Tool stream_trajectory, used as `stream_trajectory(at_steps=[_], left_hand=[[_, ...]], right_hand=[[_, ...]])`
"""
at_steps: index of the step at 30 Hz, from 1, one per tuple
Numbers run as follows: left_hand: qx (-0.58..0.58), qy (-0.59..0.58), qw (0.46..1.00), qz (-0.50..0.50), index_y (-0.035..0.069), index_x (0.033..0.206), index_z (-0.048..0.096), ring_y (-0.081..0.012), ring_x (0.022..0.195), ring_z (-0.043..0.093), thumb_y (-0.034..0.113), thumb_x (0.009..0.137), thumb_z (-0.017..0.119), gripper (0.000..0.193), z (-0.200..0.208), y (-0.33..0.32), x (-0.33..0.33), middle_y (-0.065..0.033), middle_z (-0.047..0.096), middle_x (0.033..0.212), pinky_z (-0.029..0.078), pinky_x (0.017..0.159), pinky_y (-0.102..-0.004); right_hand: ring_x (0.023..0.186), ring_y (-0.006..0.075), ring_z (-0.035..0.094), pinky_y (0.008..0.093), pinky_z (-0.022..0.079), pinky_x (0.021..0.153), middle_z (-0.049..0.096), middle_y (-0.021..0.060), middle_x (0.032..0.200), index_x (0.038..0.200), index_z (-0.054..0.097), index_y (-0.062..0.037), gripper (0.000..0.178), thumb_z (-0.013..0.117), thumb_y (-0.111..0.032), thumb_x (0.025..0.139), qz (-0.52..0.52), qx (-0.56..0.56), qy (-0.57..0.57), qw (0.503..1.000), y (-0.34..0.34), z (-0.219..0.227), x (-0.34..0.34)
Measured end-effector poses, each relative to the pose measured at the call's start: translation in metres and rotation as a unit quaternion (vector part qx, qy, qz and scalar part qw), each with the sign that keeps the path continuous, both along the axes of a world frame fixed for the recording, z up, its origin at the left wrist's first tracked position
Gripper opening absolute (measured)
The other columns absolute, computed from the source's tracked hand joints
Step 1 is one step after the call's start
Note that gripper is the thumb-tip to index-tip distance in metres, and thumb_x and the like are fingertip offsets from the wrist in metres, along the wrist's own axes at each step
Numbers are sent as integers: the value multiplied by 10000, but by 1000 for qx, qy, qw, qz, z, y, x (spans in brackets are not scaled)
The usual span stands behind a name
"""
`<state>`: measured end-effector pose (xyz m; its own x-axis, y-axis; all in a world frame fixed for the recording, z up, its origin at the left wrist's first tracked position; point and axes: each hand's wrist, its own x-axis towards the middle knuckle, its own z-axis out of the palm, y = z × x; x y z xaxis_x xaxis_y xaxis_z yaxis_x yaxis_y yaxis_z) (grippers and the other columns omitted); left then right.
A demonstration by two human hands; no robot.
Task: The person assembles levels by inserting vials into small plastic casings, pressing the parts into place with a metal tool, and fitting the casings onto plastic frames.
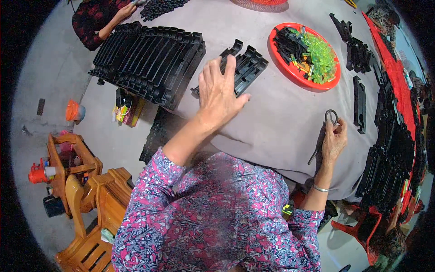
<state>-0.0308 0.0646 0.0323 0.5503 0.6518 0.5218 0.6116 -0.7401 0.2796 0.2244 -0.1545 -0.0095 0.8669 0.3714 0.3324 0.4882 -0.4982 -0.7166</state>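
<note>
Right hand (pixel 334 138) closed on a dark rod tool (pixel 312 157) near its ring end, rod pointing down toward the table's near edge. Left hand (pixel 220 93) spread, thumb out, over a small group of black plastic parts (pixel 253 68); can't tell if fingertips hook one. Big row of black strips (pixel 149 59) just left of that. Red tray (pixel 286 71) right of the group, holding black and green pieces (pixel 321 59). All on grey cloth (pixel 281 122).

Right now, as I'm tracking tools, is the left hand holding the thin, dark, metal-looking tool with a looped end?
No, the right hand holds that tool, while the left hand is over black plastic strips.
</note>
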Motion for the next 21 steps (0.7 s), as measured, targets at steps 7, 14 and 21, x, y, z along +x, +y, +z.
stream_trajectory(at_steps=[7, 14, 21], left_hand=[[-88, 64, 994, -7, 12, 1425, 375, -407, 1174, 478, 379, 626, 862, 1005, -5, 14, -4, -233, 489, 1214, 377, 994, -524], [-119, 100, 988, -20, 11, 1397, 420, -410, 1157, 492, 412, 656, 840, 942, -3, 12, -5, -236, 504, 1207, 390, 948, -508], [-116, 54, 991, -37, -1, 1330, 442, -385, 1125, 489, 405, 746, 791, 792, -2, 13, -2, -215, 503, 1189, 381, 943, -493]], right_hand=[[624, 91, 473, 267, 419, 589, 503, 4, 657, 1116, 632, -9, 308, 710, -161, 860, 3, -2, 16, 1000, 0, 2, -1], [626, 98, 479, 261, 427, 600, 505, 2, 660, 1144, 628, -9, 328, 706, -161, 864, 1, -28, 20, 999, 1, 7, -4], [615, 128, 506, 302, 444, 582, 547, 46, 686, 1126, 621, -12, 311, 704, -170, 872, 28, 26, 37, 999, -2, 0, -1]])
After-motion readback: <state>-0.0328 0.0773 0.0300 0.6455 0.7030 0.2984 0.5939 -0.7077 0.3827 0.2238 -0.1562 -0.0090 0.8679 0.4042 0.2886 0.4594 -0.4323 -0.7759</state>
